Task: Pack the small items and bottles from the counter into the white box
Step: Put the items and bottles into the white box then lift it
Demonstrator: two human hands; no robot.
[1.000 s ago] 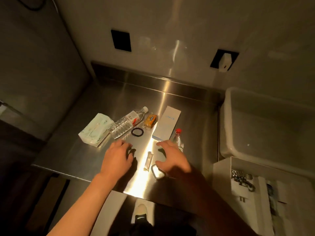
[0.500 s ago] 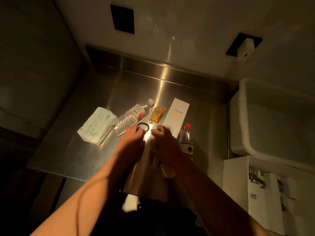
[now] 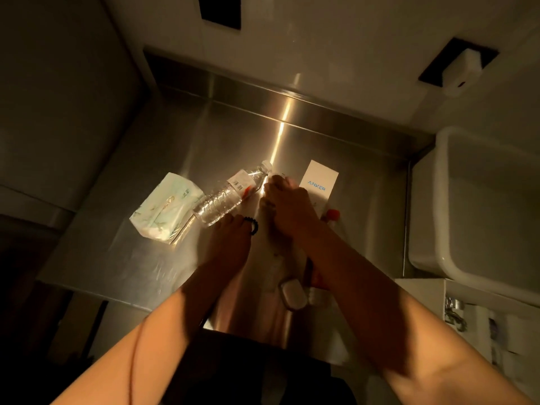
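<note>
Steel counter [image 3: 365, 206] is crowding me: my left hand [image 3: 230, 244] is pinching the black bead bracelet [image 3: 252, 225], my right hand [image 3: 287, 204] is closing on something hidden, risking nudging the clear bottle [image 3: 228, 197].

Your count on the bench [image 3: 163, 258]: seven loose things and two hands.

You have two bottles, one clear bottle [image 3: 230, 197] left of the Anker box [image 3: 320, 182] and one red-capped bottle [image 3: 333, 214] below it; one tissue pack [image 3: 165, 210]; one bead bracelet [image 3: 252, 225]; one white case [image 3: 293, 293]; one tub [image 3: 479, 206] right of it.
</note>
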